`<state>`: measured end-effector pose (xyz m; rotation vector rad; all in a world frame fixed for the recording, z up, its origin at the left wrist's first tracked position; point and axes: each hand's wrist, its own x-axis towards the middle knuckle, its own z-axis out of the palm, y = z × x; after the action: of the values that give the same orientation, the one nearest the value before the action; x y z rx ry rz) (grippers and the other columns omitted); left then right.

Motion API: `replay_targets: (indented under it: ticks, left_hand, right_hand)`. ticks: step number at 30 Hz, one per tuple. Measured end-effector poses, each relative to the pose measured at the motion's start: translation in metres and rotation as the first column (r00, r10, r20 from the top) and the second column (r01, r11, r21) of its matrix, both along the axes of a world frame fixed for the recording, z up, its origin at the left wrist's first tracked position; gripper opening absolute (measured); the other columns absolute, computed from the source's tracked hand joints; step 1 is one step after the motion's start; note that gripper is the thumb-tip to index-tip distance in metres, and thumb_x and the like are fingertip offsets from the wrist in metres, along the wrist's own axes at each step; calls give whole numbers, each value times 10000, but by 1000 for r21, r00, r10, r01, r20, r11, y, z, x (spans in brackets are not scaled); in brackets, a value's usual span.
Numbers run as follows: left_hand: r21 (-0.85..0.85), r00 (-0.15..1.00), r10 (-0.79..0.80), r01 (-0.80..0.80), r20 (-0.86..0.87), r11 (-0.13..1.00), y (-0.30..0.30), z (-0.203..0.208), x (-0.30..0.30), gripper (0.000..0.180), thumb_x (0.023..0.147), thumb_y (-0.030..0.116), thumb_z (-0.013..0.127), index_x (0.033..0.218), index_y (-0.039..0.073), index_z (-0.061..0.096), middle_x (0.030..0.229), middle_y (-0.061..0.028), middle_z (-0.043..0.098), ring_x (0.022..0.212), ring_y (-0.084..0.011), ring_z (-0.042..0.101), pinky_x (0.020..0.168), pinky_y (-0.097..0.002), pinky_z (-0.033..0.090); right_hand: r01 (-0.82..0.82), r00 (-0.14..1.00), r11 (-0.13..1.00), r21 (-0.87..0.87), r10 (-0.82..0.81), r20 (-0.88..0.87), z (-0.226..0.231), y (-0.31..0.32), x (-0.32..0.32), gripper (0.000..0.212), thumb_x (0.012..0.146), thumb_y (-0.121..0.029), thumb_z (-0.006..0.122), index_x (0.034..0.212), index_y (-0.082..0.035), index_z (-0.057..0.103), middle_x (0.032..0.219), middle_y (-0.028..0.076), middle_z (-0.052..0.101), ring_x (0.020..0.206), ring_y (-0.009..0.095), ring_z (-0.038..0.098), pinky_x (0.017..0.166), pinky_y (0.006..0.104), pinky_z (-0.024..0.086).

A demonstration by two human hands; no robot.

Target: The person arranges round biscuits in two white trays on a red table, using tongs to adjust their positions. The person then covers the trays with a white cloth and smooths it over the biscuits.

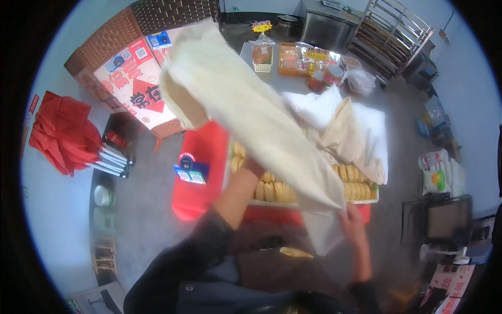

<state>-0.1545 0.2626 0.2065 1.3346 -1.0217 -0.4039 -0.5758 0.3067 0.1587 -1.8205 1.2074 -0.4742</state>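
Note:
A large cream cloth [261, 110] is stretched in the air, slanting from the upper left down to the right. At its lower right edge my right hand [354, 222] is closed on the cloth. My left hand [254, 166] reaches under the cloth, close to the breads; its fingers are hidden. Below lie rows of round, flat, golden breads [274, 191] in a shallow pale tray [374, 198]. A white cover [372, 123] and a folded beige cloth [346, 133] lie bunched over the tray's far right part.
The tray stands on a red-covered table [196, 201] with a small payment-code stand [191, 171]. Behind are packaged foods, jars and a basket [262, 60] on a grey table. A woven screen [99, 44] and red folded umbrella canopy [63, 131] are left; a tray rack [392, 39] stands back right.

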Motion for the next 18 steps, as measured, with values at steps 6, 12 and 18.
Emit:
replay_targets:
  ticks: [6,12,18]
  left_hand:
    - [190,896,-181,111,407,976,90,19,-104,215,880,174,647,1049,41,650,1006,-151,677,932,-336,693,807,-451,569]
    - [365,451,-414,196,791,910,159,67,-170,161,805,152,670,937,62,653,904,-144,657,853,-345,682,740,-461,550]
    - [452,765,-485,285,424,845,220,49,-169,244,828,132,653,1062,63,639,986,-139,673,921,-337,691,784,-468,557]
  right_hand:
    - [-244,967,955,168,253,-28,-44,52,-57,338,1069,-236,635,1308,-5,694,1128,131,616,1151,280,621,1027,385,488]
    - [-137,919,874,465,-63,389,-3,16,39,458,1086,-327,644,1335,55,682,1248,114,721,1132,207,656,1035,357,493]
    - [-215,949,849,483,65,307,40,62,98,521,1079,-417,636,1302,51,691,1262,116,719,1138,200,654,1019,342,507]
